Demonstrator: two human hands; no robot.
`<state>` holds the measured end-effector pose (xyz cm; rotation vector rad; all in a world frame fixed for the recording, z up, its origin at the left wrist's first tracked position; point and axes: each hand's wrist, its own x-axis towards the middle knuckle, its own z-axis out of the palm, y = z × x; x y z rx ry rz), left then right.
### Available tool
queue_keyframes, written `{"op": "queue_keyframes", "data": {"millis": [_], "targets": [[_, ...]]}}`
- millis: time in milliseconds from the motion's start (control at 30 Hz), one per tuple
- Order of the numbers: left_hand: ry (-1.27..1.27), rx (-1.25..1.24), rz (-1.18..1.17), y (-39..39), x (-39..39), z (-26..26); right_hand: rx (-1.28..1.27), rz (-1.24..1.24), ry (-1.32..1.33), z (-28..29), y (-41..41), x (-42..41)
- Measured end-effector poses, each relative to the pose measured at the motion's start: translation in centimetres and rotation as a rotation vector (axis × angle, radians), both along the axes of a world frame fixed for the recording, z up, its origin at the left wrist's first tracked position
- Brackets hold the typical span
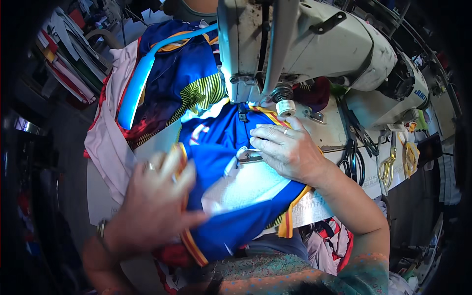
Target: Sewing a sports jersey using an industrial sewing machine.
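Observation:
A blue garment piece (pixel 236 225) with yellow-and-red striped edging lies on the sewing machine bed, part of it hanging over the front edge. Its far part runs under the presser foot (pixel 242 112) of a Juki sewing machine (pixel 324 44). My right hand (pixel 287 149), wearing a ring, rests on the blue cloth and its edging just right of the foot. Blurred by motion, my left hand (pixel 162 199) is over the garment's left edging, fingers spread; whether it touches the cloth cannot be told. A blue lamp (pixel 138 88) lights the cloth from the left.
Black-handled scissors (pixel 352 162) and gold-handled scissors (pixel 387 169) lie right of my right hand. Piled garments in navy (pixel 177 73) and white with red trim (pixel 114 155) fill the left side. More white and red cloth (pixel 328 243) lies below the table's front edge.

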<state>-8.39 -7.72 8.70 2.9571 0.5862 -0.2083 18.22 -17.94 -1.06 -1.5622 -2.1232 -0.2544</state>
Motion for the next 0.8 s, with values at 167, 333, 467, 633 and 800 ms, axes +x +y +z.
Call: {"op": "queue_keyframes", "data": {"millis": [167, 333, 467, 633, 800], "targets": [[-0.408, -0.17, -0.346, -2.3, 0.4, 0.1, 0.001, 0.046, 0.005, 0.7, 0.3, -0.7], [-0.146, 0.161, -0.061, 0.2, 3.8, -3.8, 0.022, 0.04, 0.022, -0.1, 0.2, -0.3], [-0.193, 0.269, -0.068, 1.6, 3.7, -3.5, 0.023, 0.042, 0.012, -0.3, 0.2, 0.0], [-0.377, 0.249, -0.31, 1.5, 3.7, -4.2, 0.032, 0.045, 0.022, 0.0, 0.3, -0.1], [-0.452, -0.05, -0.185, 2.5, 4.6, -5.0, 0.045, 0.037, 0.042, 0.0, 0.3, -0.2]]}}
